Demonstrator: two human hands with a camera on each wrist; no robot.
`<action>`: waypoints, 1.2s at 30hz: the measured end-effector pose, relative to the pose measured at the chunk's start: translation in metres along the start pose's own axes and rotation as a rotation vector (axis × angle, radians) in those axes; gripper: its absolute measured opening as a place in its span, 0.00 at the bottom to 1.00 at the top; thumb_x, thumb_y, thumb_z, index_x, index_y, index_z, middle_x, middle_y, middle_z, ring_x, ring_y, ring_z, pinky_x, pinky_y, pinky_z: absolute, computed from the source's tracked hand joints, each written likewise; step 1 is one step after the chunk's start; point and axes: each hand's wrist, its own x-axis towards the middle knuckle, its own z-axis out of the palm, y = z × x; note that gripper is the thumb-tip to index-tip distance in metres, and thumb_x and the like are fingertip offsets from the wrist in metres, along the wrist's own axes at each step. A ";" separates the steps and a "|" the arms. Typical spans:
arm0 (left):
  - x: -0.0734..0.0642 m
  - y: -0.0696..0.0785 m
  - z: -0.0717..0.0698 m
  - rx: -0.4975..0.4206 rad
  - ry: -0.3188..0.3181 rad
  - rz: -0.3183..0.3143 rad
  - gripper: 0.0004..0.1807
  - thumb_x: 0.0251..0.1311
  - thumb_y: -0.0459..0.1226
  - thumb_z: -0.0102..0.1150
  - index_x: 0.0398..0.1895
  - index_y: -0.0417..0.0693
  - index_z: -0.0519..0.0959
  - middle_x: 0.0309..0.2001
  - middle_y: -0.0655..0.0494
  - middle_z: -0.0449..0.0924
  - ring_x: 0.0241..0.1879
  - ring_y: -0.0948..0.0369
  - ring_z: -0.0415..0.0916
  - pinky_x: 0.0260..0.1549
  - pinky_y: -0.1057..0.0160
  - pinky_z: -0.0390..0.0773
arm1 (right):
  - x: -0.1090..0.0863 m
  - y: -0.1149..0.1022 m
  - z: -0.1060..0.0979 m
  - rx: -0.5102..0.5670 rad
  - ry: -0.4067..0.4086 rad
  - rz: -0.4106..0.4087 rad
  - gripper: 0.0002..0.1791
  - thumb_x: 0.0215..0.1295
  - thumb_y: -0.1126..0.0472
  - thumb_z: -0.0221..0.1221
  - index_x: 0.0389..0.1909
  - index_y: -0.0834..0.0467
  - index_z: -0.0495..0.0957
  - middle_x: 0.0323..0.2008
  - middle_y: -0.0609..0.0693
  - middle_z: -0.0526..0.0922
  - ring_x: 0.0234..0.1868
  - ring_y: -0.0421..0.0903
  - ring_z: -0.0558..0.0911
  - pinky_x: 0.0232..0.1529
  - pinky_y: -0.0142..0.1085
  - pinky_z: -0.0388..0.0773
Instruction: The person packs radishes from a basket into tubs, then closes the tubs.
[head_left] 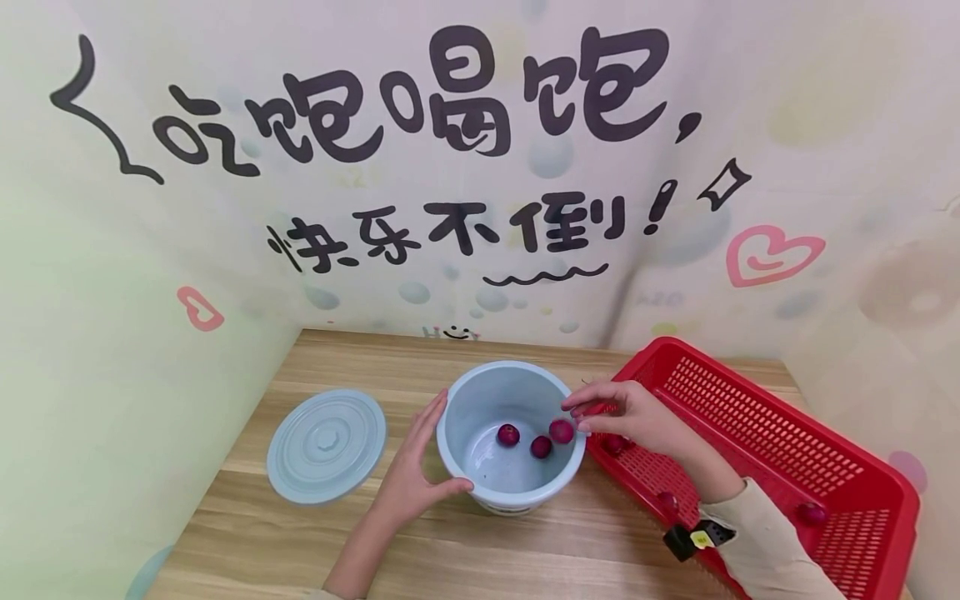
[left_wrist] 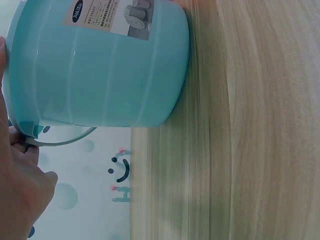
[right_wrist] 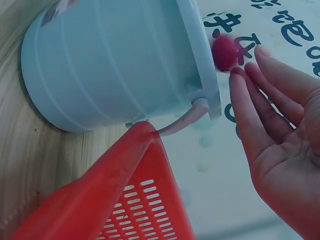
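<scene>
Label [left_wrist: 102,17] “JiaLiXin” on blue bucket [left_wrist: 100,85] between both hands [head_left: 412,482] [head_left: 633,417].

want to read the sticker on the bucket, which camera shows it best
The left wrist view: the sticker looks large there, its logo and picture plain, though the top edge cuts it. The right wrist view shows only a corner of it on the bucket; the head view, barely a sliver.

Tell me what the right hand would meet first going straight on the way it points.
Probably the red fruit just off the right hand, at the mouth of the bucket; depth is unclear.
</scene>
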 end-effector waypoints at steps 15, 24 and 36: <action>0.000 0.000 0.001 -0.010 0.007 0.010 0.63 0.43 0.72 0.64 0.80 0.56 0.52 0.80 0.56 0.53 0.78 0.49 0.52 0.81 0.62 0.40 | -0.005 0.003 -0.007 -0.016 0.027 -0.001 0.21 0.64 0.63 0.65 0.58 0.61 0.80 0.51 0.60 0.86 0.46 0.53 0.87 0.42 0.33 0.88; 0.000 0.000 0.001 -0.013 -0.001 0.010 0.63 0.43 0.70 0.67 0.80 0.55 0.52 0.80 0.55 0.53 0.78 0.45 0.52 0.75 0.33 0.48 | -0.011 0.006 -0.014 -0.034 0.062 -0.008 0.20 0.63 0.62 0.66 0.56 0.58 0.81 0.51 0.58 0.86 0.45 0.42 0.87 0.40 0.32 0.88; 0.000 0.000 0.001 -0.025 -0.006 -0.001 0.63 0.43 0.70 0.67 0.80 0.56 0.52 0.80 0.55 0.52 0.78 0.46 0.50 0.76 0.35 0.46 | -0.021 0.017 -0.025 -0.041 0.092 -0.012 0.19 0.64 0.64 0.65 0.56 0.61 0.80 0.51 0.66 0.84 0.46 0.41 0.87 0.43 0.34 0.88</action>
